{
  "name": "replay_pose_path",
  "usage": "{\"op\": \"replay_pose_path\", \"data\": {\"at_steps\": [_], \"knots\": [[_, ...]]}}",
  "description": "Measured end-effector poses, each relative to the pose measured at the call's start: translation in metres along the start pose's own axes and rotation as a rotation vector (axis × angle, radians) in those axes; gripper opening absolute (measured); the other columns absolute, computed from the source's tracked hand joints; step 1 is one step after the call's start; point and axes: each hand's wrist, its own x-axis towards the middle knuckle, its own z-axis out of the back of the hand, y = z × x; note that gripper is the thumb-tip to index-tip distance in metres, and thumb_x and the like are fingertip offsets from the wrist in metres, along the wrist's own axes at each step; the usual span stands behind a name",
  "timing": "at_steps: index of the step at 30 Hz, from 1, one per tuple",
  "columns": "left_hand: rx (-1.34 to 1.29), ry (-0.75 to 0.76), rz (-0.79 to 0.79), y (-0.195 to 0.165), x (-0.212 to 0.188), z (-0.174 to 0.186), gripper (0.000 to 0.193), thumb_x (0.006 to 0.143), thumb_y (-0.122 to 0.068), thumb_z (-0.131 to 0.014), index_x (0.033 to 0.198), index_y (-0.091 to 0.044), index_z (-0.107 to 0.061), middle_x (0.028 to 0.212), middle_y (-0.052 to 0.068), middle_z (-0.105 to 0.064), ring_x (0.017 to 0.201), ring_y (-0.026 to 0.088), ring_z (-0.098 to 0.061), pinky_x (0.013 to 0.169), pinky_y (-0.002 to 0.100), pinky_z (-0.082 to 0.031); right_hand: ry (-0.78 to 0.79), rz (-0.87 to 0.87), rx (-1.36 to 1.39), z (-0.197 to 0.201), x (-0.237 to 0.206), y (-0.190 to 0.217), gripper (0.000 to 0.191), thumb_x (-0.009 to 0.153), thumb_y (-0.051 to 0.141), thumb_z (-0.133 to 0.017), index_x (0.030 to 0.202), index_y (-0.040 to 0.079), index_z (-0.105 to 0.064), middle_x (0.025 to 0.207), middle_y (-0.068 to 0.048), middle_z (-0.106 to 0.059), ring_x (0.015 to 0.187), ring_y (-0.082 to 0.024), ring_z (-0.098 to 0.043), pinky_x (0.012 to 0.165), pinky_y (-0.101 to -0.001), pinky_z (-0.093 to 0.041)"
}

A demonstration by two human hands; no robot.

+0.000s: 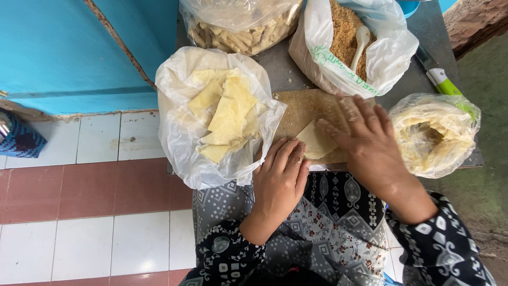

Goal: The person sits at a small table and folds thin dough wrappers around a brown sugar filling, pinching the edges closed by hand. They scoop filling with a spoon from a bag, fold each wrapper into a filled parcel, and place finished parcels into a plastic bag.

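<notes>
Wrapper (pixel 316 140) lies on the board (pixel 296 108), right of the cut-sheets bag (pixel 182 137). Looks thin, limp, tear-prone; judge it best lifted by a corner. Left hand (pixel 280 177) and right hand (pixel 365 137): both grips spread flat, pressing it, pinching nothing.

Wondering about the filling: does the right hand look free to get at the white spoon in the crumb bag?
Probably yes. The right hand lies flat on the wrapper, just below the open crumb bag; the white spoon sticks up uncovered.

home food-prep corner | tiled floor (pixel 106 190) | blue wall (pixel 63 47) | bagged pastry sheets (pixel 225 114)
</notes>
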Motion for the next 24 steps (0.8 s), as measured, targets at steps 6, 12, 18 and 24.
{"op": "replay_pose_path", "data": {"at_steps": [6,12,18,24], "knots": [[0.033,-0.010,-0.008,0.001,0.000,-0.001,0.029,0.099,-0.023,-0.067,0.120,-0.003,-0.073,0.128,0.007,-0.068,0.126,0.027,-0.063,0.097,0.040,-0.051,-0.031,0.017,0.089,-0.016,0.005,0.010,0.073,0.082,0.011,-0.063,0.151,0.030,-0.047,0.166,-0.010,-0.030,0.151,-0.036,-0.026,0.121,-0.0590,-0.019],[0.042,-0.022,-0.011,0.001,0.000,-0.002,0.029,0.100,-0.024,-0.067,0.121,-0.004,-0.073,0.128,0.007,-0.068,0.126,0.027,-0.063,0.095,0.040,-0.050,-0.049,-0.007,0.093,-0.018,-0.013,0.010,0.071,0.083,0.010,-0.063,0.151,0.027,-0.049,0.166,-0.008,-0.034,0.155,-0.035,-0.025,0.124,-0.0588,-0.018],[0.059,-0.009,-0.029,-0.002,0.000,0.003,0.029,0.098,-0.023,-0.066,0.119,-0.004,-0.073,0.127,0.008,-0.068,0.125,0.028,-0.062,0.096,0.042,-0.051,-0.094,-0.052,0.200,-0.016,-0.017,0.003,0.070,0.075,0.014,-0.067,0.142,0.028,-0.055,0.161,-0.011,-0.035,0.153,-0.038,-0.023,0.121,-0.0600,-0.016],[0.011,0.027,-0.027,-0.003,0.009,0.010,0.024,0.099,-0.021,-0.066,0.110,0.000,-0.074,0.123,0.011,-0.070,0.122,0.030,-0.065,0.092,0.042,-0.056,-0.044,-0.054,0.252,-0.013,0.003,0.018,0.080,0.075,0.004,-0.066,0.150,0.029,-0.051,0.168,-0.012,-0.029,0.156,-0.037,-0.019,0.124,-0.0577,-0.014]]}}
